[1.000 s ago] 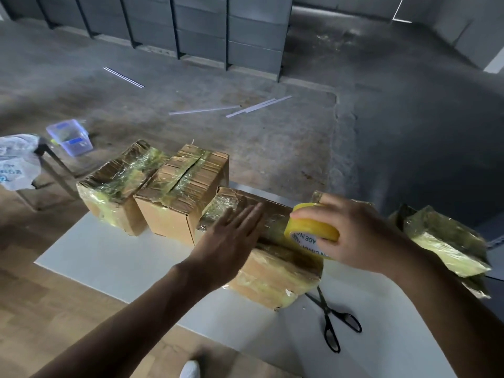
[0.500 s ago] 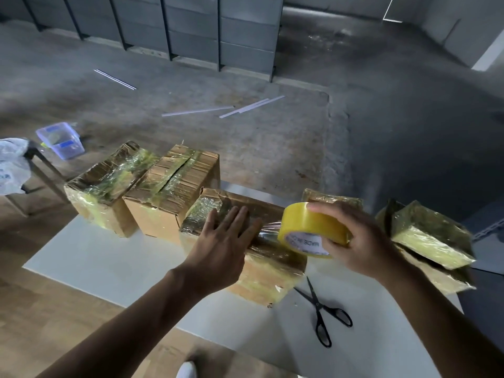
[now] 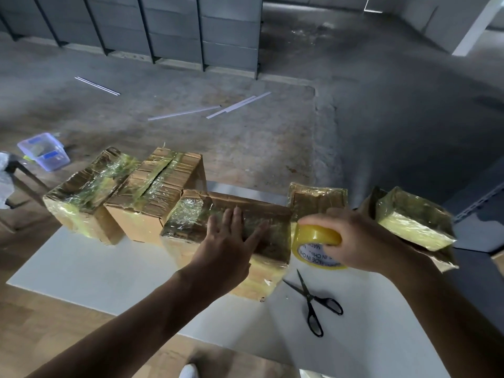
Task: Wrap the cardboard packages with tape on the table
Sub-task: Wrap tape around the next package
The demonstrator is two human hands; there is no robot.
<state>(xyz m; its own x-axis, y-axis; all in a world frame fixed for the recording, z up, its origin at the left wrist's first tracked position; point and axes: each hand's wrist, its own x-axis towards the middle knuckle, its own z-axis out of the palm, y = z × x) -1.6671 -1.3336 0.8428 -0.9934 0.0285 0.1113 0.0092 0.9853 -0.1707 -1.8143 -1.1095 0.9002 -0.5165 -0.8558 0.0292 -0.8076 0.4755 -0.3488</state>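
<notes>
Pressing down on the middle package (image 3: 191, 216): left hand (image 3: 229, 241) lies palm-down on its top, fingers straight and spread, gripping nothing. The package sits on the white table (image 3: 81, 268), long side running away from the camera. Its top and near end are covered in shiny yellowish tape.

Right hand (image 3: 362, 241) grips the tape roll (image 3: 316, 237), fingers curled over the top of the ring. The roll is yellow with a printed white core and stands on edge, right at the package's right side. Can't tell whether a strip runs from the roll to the box.

Other packages on the table:
- far-left package (image 3: 81, 197), taped over the top, at the back-left corner
- second package (image 3: 158, 192), just beside it, touching the middle one; its flap seam shows as a dark slit under the tape
- small package (image 3: 317, 199), behind the tape roll, partly hidden by the right hand
- right-edge package (image 3: 409, 216), tilted, yellow-taped face toward the camera; looks like it rests on another box, mostly hidden

Scissors (image 3: 313, 304) with black handles lie flat on the table, blades slightly apart, near the middle package's front-right corner and below the roll.

Off the table: clear plastic tub (image 3: 43, 151) on the concrete floor to the left, white strips (image 3: 218, 110) further out, grey cabinets (image 3: 191, 31) along the back. The tip of a white shoe (image 3: 188, 372) shows at the bottom edge.
</notes>
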